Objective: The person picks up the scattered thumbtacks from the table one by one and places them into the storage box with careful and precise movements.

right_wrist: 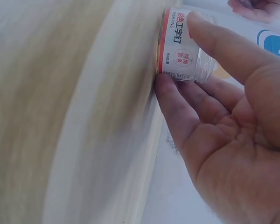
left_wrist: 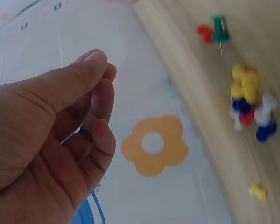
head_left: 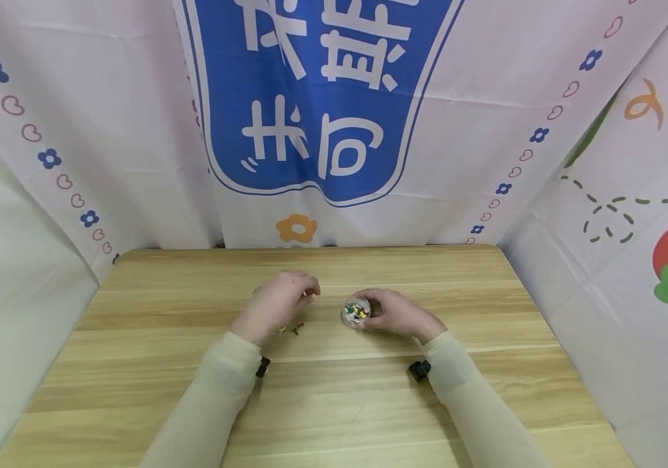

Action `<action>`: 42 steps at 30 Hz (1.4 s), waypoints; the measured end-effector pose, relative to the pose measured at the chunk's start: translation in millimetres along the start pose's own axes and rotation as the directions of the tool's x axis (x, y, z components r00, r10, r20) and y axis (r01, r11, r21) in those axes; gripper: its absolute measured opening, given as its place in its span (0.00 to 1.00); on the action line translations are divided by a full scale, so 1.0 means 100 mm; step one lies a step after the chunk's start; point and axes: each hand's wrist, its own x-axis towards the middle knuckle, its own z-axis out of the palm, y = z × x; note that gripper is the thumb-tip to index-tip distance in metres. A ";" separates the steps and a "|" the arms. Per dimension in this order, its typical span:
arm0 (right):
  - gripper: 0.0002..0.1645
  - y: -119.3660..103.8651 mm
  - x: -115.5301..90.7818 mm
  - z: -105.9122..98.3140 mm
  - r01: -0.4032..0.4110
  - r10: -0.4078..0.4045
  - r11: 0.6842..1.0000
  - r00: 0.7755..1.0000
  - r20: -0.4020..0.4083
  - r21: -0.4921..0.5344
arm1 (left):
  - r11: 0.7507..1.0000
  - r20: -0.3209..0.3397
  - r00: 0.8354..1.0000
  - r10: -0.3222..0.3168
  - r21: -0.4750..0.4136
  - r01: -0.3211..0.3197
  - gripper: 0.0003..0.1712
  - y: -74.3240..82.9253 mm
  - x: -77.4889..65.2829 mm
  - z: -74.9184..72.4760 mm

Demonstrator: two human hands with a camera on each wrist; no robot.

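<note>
- The right hand [head_left: 397, 313] gripped the clear push-pin jar [right_wrist: 179, 44] between thumb and fingers, holding it upright on the bench [head_left: 334, 403], mouth open over the mixed pins inside [head_left: 357, 311].
- The left hand [head_left: 281, 300] hovered near the loose pins [left_wrist: 246, 86], fingers curled, thumb tip against them; whether a pin was hidden there could not be told.
- Good handling seemed to call for lifting each pin by its plastic body, since the green pin [left_wrist: 219, 29] showed a bare needle, and for keeping the jar steady.
- The tight cluster looked liable to scatter, so a light pinch seemed wise.
- The pins had smooth, spool-shaped bodies; the round jar carried a white label [right_wrist: 181, 35] edged in red; the bench showed pale, streaked wood grain.
</note>
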 end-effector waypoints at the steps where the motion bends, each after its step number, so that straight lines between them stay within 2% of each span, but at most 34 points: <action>1: 0.35 0.00 0.00 0.00 -0.004 0.004 1.000 1.000 0.001 0.005 | 1.000 0.001 1.000 -0.012 -0.005 0.012 0.07 -0.03 -0.01 -0.02; 11: 0.36 0.01 0.00 0.00 -0.033 0.033 0.999 0.999 0.007 0.017 | 0.988 0.060 0.987 -0.152 -0.005 0.152 0.06 -0.39 -0.16 -0.24; 17: 0.36 0.01 -0.01 0.00 -0.036 0.035 0.999 0.999 0.013 0.037 | 0.974 0.106 0.968 -0.228 0.019 0.228 0.06 -0.58 -0.26 -0.29; 22: 0.36 0.02 0.00 0.00 -0.040 0.040 0.999 0.999 0.013 0.034 | 0.954 0.156 0.941 -0.299 0.026 0.299 0.05 -0.69 -0.30 -0.28; 28: 0.36 0.04 0.01 0.00 -0.040 0.040 0.999 0.999 0.012 0.030 | 0.911 0.240 0.881 -0.407 0.034 0.412 0.10 -0.73 -0.36 -0.31; 30: 0.36 0.04 0.01 0.00 -0.039 0.038 0.999 0.999 0.011 0.031 | 0.903 0.259 0.869 -0.422 0.040 0.427 0.10 -0.74 -0.37 -0.30; 36: 0.36 0.04 0.00 0.01 -0.038 0.038 0.999 0.999 0.012 0.036 | 0.894 0.290 0.851 -0.437 0.043 0.445 0.09 -0.78 -0.39 -0.25; 42: 0.36 0.03 0.00 0.00 -0.040 0.039 0.998 0.999 0.013 0.039 | 0.898 0.281 0.857 -0.433 0.053 0.436 0.06 -0.81 -0.36 -0.17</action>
